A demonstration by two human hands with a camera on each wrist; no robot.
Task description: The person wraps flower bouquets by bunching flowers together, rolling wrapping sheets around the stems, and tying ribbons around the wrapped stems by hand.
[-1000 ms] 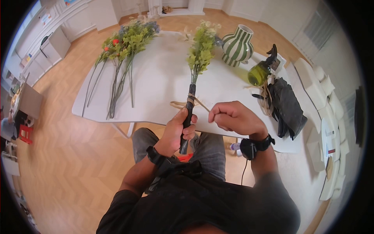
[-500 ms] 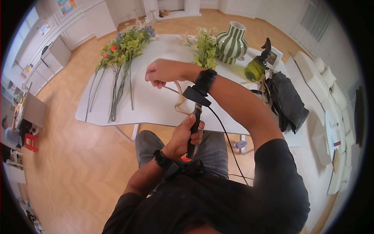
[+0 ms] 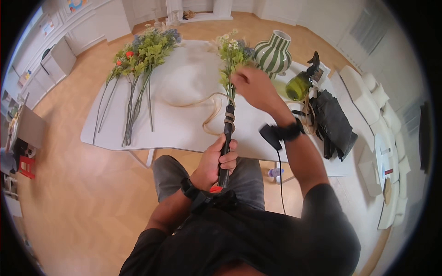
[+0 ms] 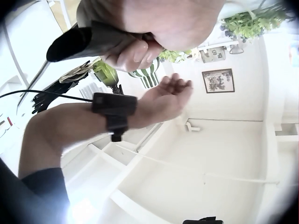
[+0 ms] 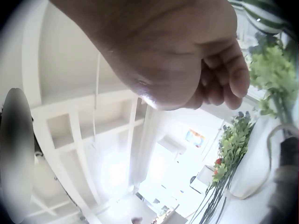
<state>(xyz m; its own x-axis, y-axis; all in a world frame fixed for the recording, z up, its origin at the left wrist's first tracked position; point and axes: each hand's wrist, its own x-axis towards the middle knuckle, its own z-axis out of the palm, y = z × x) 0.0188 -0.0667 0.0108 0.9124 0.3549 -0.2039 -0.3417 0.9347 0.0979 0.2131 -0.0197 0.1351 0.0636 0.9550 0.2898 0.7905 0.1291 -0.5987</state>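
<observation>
My left hand (image 3: 214,163) grips the black-wrapped stems (image 3: 229,131) of a bouquet of green leaves and small pale flowers (image 3: 228,57), held upright at the table's front edge. Tan ribbon (image 3: 229,120) winds round the upper part of the black wrap. Its loose length trails leftward over the table, beyond the stems in the right wrist view (image 5: 270,149). My right hand (image 3: 258,89), blurred, is raised at the stems just below the leaves. Its fingers curl loosely in the left wrist view (image 4: 168,100), with nothing visible in them.
More flower stems (image 3: 133,99) lie on the left of the white table (image 3: 184,129). At the back right stands a green-and-white striped vase (image 3: 272,53). Nearby are a green spray bottle (image 3: 298,87) and a dark folded bag-like bundle (image 3: 334,122).
My right hand crossed leftward over the bouquet with the ribbon, then came back right to the stems. The ribbon's loose length now lies to the left. My left hand keeps its grip.
</observation>
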